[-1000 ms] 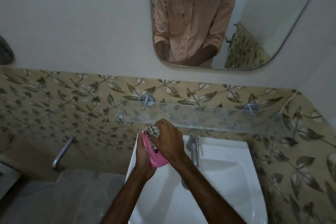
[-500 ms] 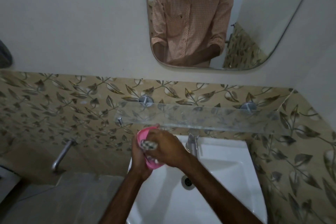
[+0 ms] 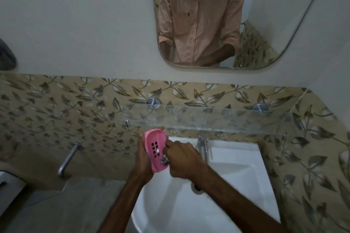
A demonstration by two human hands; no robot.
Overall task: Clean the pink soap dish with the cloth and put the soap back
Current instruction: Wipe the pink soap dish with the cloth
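**Cloth slides to the low end of the dish**

Down the dish the cloth (image 3: 164,161) has travelled: half a second ago it sat bunched over the middle of the pink soap dish (image 3: 154,138), and now it is at the lower end, so the drain holes (image 3: 155,147) show.

The left hand (image 3: 142,157) holds the dish from behind. Its grip is wrapped round the far edge, with fingertips showing over the top rim. The dish stands on its long edge, hollow side turned toward the right hand (image 3: 182,159), most likely so the wiping hand can reach the whole inside. It is held above the left rim of the white sink (image 3: 236,168), just under the glass shelf (image 3: 217,122), probably so that any drips or scum fall into the basin.

The right hand's grip is curled and pinches the small checked cloth against the dish's inner floor. Its forefinger is stretched up along the near rim, seemingly to steady the stroke. Only a scrap of the cloth shows; the rest is hidden under the fingers.

The tap (image 3: 203,145) stands just right of the hands. No soap is in view, so wiping is judged to be the step in hand, with the soap's return not yet done.
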